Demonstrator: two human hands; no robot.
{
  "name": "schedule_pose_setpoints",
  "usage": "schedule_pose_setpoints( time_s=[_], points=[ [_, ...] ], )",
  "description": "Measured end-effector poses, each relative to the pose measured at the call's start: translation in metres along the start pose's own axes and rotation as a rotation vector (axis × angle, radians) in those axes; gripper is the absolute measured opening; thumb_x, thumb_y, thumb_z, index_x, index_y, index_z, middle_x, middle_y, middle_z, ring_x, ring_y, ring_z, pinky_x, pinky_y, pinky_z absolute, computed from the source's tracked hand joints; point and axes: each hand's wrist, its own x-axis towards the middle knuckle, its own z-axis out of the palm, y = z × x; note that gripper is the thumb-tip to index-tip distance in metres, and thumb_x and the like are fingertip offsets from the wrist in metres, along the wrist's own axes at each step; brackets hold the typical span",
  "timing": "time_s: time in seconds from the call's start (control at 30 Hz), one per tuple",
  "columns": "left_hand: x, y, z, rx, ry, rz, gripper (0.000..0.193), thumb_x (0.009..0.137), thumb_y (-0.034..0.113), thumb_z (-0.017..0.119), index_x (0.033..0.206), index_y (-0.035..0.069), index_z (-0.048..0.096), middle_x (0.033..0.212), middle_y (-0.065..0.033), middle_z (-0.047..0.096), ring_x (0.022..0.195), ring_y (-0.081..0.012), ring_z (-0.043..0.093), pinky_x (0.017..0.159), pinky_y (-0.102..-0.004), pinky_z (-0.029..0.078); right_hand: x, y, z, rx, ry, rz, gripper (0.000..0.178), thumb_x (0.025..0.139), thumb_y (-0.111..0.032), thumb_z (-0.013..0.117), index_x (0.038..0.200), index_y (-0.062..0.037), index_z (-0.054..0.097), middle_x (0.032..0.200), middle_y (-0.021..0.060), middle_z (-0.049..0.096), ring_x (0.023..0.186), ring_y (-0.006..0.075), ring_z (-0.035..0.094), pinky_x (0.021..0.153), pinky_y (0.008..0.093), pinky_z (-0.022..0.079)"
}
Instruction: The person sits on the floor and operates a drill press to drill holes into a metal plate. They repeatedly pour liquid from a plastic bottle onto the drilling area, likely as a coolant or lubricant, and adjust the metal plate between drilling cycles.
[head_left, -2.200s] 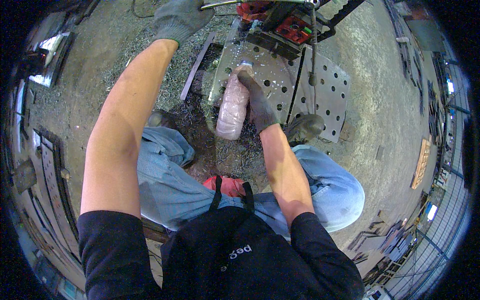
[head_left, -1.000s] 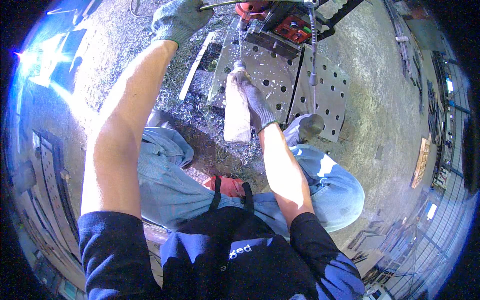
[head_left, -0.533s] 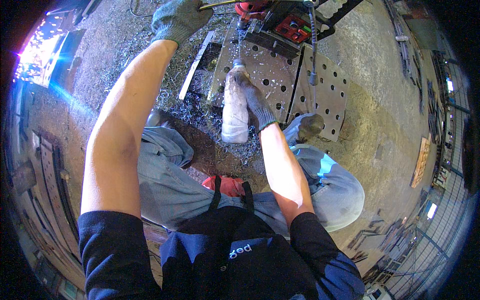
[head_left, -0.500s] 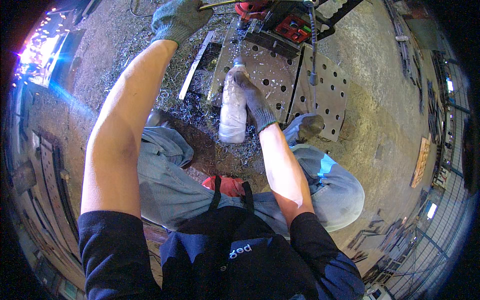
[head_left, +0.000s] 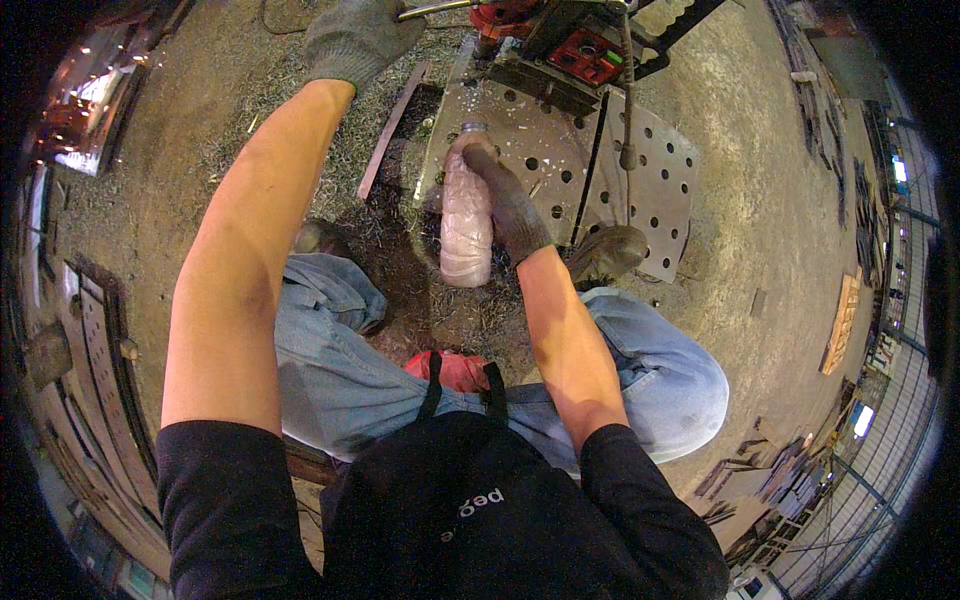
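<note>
My right hand [head_left: 505,200], in a dark grey knitted glove, is closed around a clear plastic bottle [head_left: 466,225] with whitish contents. The bottle's capped end points away from me, toward a drilling machine [head_left: 540,60] with a red body and a red switch panel. Below the bottle neck and my fingers lies a steel plate [head_left: 480,110] with round holes. At the top left, my left hand [head_left: 355,42], in a grey glove, is closed on a thin metal rod [head_left: 440,8] that reaches toward the machine. The picture's upper edge cuts off part of that hand.
Metal shavings [head_left: 250,140] cover the floor around the plate. A flat metal strip [head_left: 393,130] lies left of it. My boot [head_left: 610,252] rests against the plate's near side. Sparks [head_left: 95,95] show at the far left; stacked steel pieces [head_left: 105,360] lie lower left.
The bright blue-white glare at the far left has faded to orange sparks. The bottle's neck has shifted very slightly toward me; my left hand has barely moved.
</note>
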Motion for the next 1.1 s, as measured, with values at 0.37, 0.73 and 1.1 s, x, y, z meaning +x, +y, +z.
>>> schedule_pose_setpoints(
  time_s=[0.37,0.73,1.1],
  points=[
    [0.000,0.008,-0.001,0.008,-0.032,-0.016,0.035,0.087,0.047,0.065,0.094,0.016,0.080,0.092,-0.0173,0.075,0.087,-0.0368,0.073,0.075,-0.0495,0.056,0.032,0.046,-0.032,-0.107,0.015,-0.184,0.036,0.105,-0.041,0.059,0.123,-0.0101,0.066,0.105,0.0033,0.070,0.087,0.0147,0.067,0.078,0.0319,0.057],
    [-0.006,0.001,-0.005,0.010,0.000,0.003,0.033,0.086,0.044,0.065,0.093,0.016,0.079,0.089,-0.0166,0.074,0.085,-0.0371,0.072,0.075,-0.0495,0.056,0.010,0.008,-0.006,0.120,0.046,0.074,0.039,0.104,-0.044,0.060,0.121,-0.0103,0.067,0.103,0.0034,0.071,0.085,0.0147,0.068,0.076,0.0320,0.058],
    [0.048,-0.066,0.129,-0.385,0.398,0.225,0.019,0.084,0.023,0.067,0.087,0.006,0.076,0.082,-0.0206,0.072,0.079,-0.0407,0.070,0.073,-0.0515,0.054,0.004,0.003,0.002,0.036,-0.007,0.055,0.060,0.087,-0.056,0.078,0.125,-0.0113,0.065,0.104,0.0002,0.068,0.090,0.0133,0.066,0.078,0.0282,0.054]
  ],
)
